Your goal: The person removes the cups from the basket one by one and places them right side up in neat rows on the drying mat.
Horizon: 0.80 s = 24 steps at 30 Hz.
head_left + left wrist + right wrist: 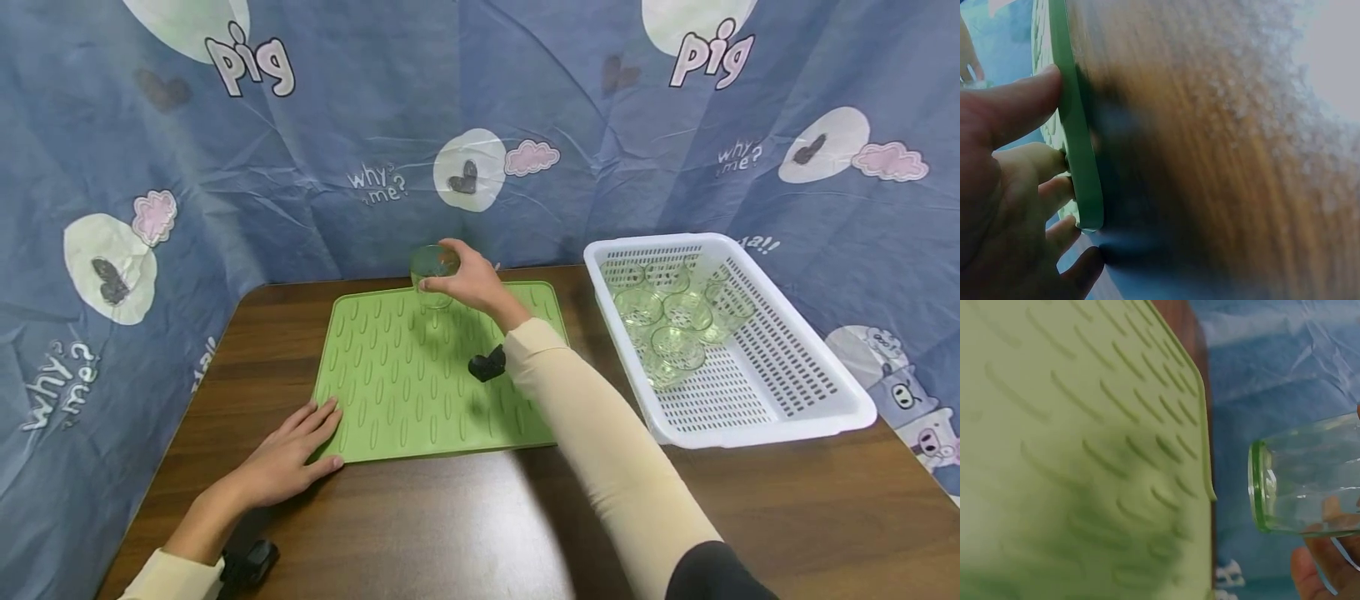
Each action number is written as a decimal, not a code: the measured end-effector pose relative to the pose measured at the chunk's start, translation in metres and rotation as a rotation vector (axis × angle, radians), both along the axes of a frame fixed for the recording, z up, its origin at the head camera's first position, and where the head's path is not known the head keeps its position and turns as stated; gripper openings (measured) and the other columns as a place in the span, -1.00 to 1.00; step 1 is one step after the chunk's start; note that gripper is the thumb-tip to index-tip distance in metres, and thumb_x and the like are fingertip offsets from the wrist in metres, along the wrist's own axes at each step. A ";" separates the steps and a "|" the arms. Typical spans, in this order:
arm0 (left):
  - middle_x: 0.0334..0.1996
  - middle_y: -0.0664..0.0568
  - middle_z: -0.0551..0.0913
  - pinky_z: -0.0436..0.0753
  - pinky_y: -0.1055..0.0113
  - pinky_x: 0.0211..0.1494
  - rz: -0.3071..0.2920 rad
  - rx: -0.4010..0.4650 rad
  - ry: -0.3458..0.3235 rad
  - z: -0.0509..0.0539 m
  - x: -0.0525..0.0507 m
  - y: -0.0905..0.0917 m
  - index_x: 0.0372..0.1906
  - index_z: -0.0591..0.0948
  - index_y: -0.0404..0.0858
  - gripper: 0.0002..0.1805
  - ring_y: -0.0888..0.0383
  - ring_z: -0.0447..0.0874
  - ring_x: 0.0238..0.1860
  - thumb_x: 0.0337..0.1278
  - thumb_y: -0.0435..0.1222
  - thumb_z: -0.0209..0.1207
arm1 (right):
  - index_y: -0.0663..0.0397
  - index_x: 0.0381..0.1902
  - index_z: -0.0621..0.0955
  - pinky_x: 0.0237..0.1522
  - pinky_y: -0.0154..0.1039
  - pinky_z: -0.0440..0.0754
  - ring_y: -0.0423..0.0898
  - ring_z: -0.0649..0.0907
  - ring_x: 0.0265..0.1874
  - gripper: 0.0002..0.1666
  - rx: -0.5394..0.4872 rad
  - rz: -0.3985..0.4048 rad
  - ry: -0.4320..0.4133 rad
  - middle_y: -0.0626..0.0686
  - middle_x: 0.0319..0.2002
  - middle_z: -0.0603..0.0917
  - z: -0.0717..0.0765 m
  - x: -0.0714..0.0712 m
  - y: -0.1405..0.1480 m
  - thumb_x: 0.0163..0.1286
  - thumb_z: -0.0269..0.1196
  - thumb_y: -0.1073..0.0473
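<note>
My right hand (pixel 476 279) holds a clear, greenish drinking glass (pixel 427 267) between thumb and fingers over the far part of a green ribbed mat (pixel 405 375). In the right wrist view, the glass (pixel 1310 475) is apart from the mat (pixel 1072 412), its thick green-tinted end towards the mat's side. Only some fingertips (pixel 1310 569) show there. My left hand (pixel 288 458) lies at the mat's near left corner, fingers spread and fairly straight. The left wrist view shows the thumb and fingers of that hand (pixel 1016 181) touching the mat's edge (pixel 1079 137).
On the right of the wooden table (pixel 450 517) stands a white slotted plastic basket (pixel 765 435). Several similar glasses (pixel 678 350) stand grouped in its left part. A blue printed cloth (pixel 525 217) hangs behind the table and at its sides.
</note>
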<state>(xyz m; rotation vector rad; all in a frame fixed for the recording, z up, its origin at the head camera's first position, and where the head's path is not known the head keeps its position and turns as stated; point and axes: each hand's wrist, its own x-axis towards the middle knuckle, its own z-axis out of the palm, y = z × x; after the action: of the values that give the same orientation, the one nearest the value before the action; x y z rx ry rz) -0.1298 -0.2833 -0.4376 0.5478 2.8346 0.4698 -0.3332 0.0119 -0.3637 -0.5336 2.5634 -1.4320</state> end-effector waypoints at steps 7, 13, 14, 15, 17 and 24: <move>0.56 -0.25 0.12 0.17 -0.36 0.40 0.013 0.008 -0.011 -0.001 0.000 0.001 0.51 0.22 -0.35 -0.18 -0.39 0.00 0.52 0.35 0.06 0.12 | -0.02 0.55 0.11 0.24 -0.01 0.55 0.05 0.53 0.29 0.08 -0.126 -0.098 -0.084 0.01 0.38 0.46 -0.016 0.003 -0.038 0.23 0.44 -0.04; 0.56 -0.27 0.12 0.16 -0.35 0.41 0.021 0.022 -0.011 0.001 0.003 0.002 0.51 0.22 -0.35 -0.19 -0.39 -0.01 0.53 0.36 0.05 0.12 | -0.03 0.52 0.19 0.24 0.06 0.54 0.11 0.54 0.27 0.02 -0.180 -0.085 -0.075 0.08 0.38 0.43 -0.031 0.005 -0.065 0.22 0.45 0.02; 0.56 -0.27 0.11 0.15 -0.35 0.41 0.022 0.026 -0.012 0.001 0.004 0.002 0.51 0.22 -0.35 -0.19 -0.39 -0.01 0.53 0.36 0.04 0.12 | -0.04 0.53 0.19 0.24 0.08 0.53 0.12 0.52 0.29 0.02 -0.188 -0.075 -0.075 0.10 0.39 0.41 -0.033 0.005 -0.069 0.22 0.44 0.03; 0.56 -0.27 0.11 0.15 -0.35 0.42 0.024 0.030 -0.012 0.002 0.004 0.002 0.51 0.22 -0.35 -0.19 -0.39 -0.02 0.53 0.37 0.04 0.12 | -0.05 0.53 0.18 0.26 0.09 0.52 0.13 0.50 0.32 0.02 -0.188 -0.065 -0.072 0.11 0.42 0.38 -0.035 0.005 -0.073 0.23 0.44 0.03; 0.56 -0.27 0.12 0.14 -0.35 0.42 0.026 0.035 -0.009 0.003 0.005 0.002 0.51 0.23 -0.35 -0.20 -0.39 -0.01 0.53 0.37 0.03 0.12 | -0.08 0.55 0.17 0.31 0.11 0.48 0.13 0.43 0.40 0.02 -0.178 -0.049 -0.069 0.10 0.48 0.31 -0.037 0.004 -0.079 0.25 0.43 0.03; 0.56 -0.24 0.12 0.14 -0.36 0.41 0.037 0.043 -0.008 0.001 0.006 0.002 0.51 0.23 -0.33 -0.20 -0.37 -0.01 0.54 0.36 0.04 0.12 | -0.09 0.57 0.13 0.35 0.10 0.46 0.11 0.42 0.42 0.04 -0.174 -0.030 -0.103 0.03 0.53 0.26 -0.040 0.005 -0.092 0.26 0.42 0.01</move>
<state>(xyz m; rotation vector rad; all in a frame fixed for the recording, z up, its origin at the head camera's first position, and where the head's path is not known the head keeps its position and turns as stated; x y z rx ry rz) -0.1242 -0.2809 -0.4365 0.5007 2.8374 0.5392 -0.3285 -0.0803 -0.4039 -0.4338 2.3921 -1.6574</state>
